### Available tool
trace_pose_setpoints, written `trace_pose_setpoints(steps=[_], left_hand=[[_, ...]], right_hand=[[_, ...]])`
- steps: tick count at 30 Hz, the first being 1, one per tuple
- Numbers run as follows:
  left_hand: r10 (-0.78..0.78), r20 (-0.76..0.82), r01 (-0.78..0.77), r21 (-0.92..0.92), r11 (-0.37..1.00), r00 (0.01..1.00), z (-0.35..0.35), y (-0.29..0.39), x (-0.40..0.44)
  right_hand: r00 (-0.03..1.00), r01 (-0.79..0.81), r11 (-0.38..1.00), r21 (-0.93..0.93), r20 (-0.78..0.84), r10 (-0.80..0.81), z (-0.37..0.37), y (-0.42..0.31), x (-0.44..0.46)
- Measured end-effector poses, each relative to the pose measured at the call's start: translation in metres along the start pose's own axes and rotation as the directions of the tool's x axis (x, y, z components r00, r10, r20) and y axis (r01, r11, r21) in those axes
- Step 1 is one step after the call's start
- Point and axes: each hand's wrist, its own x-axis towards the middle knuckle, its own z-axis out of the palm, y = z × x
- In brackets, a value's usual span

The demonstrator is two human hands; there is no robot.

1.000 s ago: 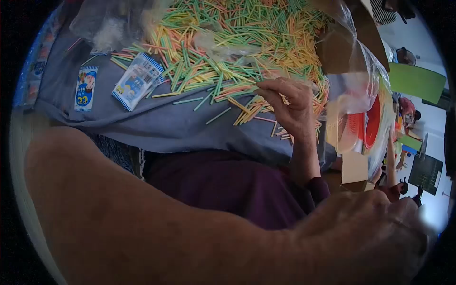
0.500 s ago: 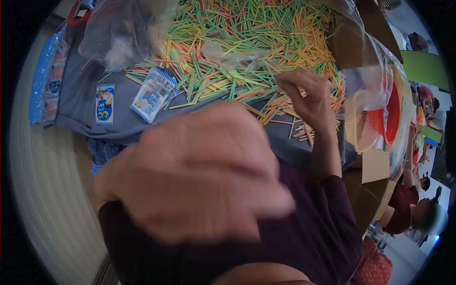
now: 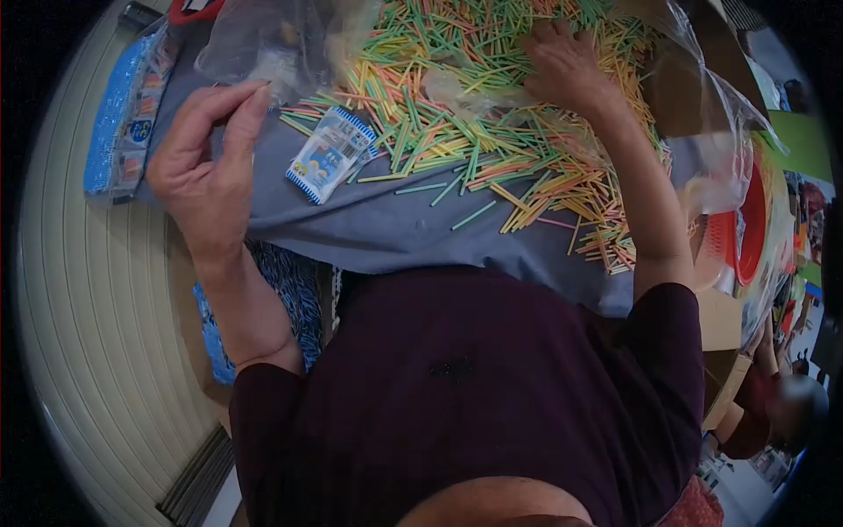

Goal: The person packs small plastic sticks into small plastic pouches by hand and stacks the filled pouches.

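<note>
My left hand (image 3: 204, 167) is raised over the left part of the grey cloth (image 3: 386, 215). Its thumb and forefinger are pinched together; anything between them is too small to make out. To its right lies a white and blue printed packet (image 3: 332, 155), flat beside the loose sticks. My right hand (image 3: 566, 68) reaches into the big heap of thin green, yellow, orange and pink sticks (image 3: 518, 140), palm down with fingers apart on them. Its fingertips partly blend into the heap, and I see no stick gripped there.
A clear plastic bag (image 3: 263, 44) lies at the upper left, near a long blue pack (image 3: 123, 110). At the right are a cardboard box (image 3: 689, 88), plastic sheeting and a red basin (image 3: 749, 224). Another person (image 3: 755, 408) sits at the far right.
My left hand has moved from close before the camera to the left side. My right hand has gone farther into the heap. The small packet at the left no longer shows. The view has shifted.
</note>
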Motion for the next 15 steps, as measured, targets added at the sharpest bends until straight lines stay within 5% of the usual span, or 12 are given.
trace_pose_setpoints(steps=[1, 3, 5, 9, 11, 15], left_hand=[[-0.011, -0.006, 0.011, 0.018, 1.0, 1.0, 0.001, -0.001, -0.002], [-0.198, 0.318, 0.134, 0.21, 0.968, 0.927, 0.007, -0.004, -0.016], [-0.107, 0.513, -0.194, 0.499, 0.845, 0.852, 0.021, -0.031, -0.048], [-0.118, 0.433, -0.21, 0.637, 0.742, 0.894, 0.043, -0.049, -0.08], [-0.149, 0.447, -0.197, 0.637, 0.746, 0.882, 0.045, -0.05, -0.086], [0.07, 0.353, -0.297, 0.647, 0.702, 0.933, 0.054, -0.062, -0.1]], right_hand=[[0.999, -0.009, 0.999, -0.045, 0.053, 0.011, 0.003, -0.004, 0.005], [0.989, 0.0, 0.993, -0.118, 0.145, 0.017, 0.014, -0.019, 0.021], [0.973, 0.017, 0.982, -0.19, 0.229, 0.027, 0.024, -0.038, 0.037], [0.979, 0.05, 0.996, -0.071, 0.201, -0.034, 0.028, -0.041, 0.033], [0.942, 0.077, 0.991, -0.113, 0.332, -0.035, 0.027, -0.038, 0.031], [0.983, 0.066, 0.994, -0.093, 0.175, -0.049, 0.034, -0.02, 0.006]])
